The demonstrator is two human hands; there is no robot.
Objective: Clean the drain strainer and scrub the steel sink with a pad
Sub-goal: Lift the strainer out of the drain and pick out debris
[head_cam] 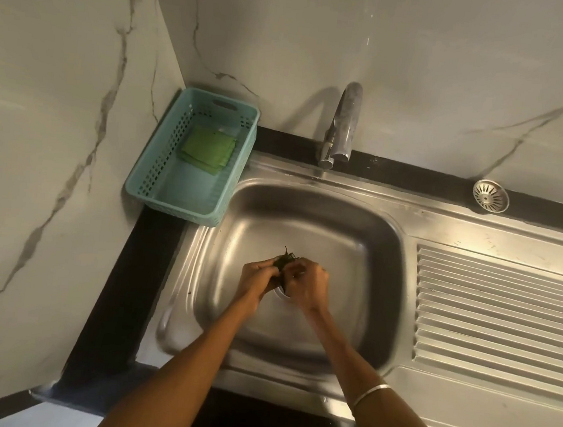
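Observation:
Both my hands are together over the drain of the steel sink (324,217). My left hand (258,275) and my right hand (308,281) pinch a clump of dark green wet debris (285,259) between their fingertips. Part of the drain opening's rim (281,295) shows just below my hands; the rest is hidden under them. The round steel drain strainer (490,196) lies on the black counter strip at the back right. Green scrub pads (207,149) lie in the teal basket (160,174) at the back left.
A steel tap (343,126) stands behind the basin, its spout over the back rim. The ribbed draining board (501,313) stretches to the right. Marble-patterned walls close the corner at left and behind. Black counter edge (118,287) runs along the sink's left side.

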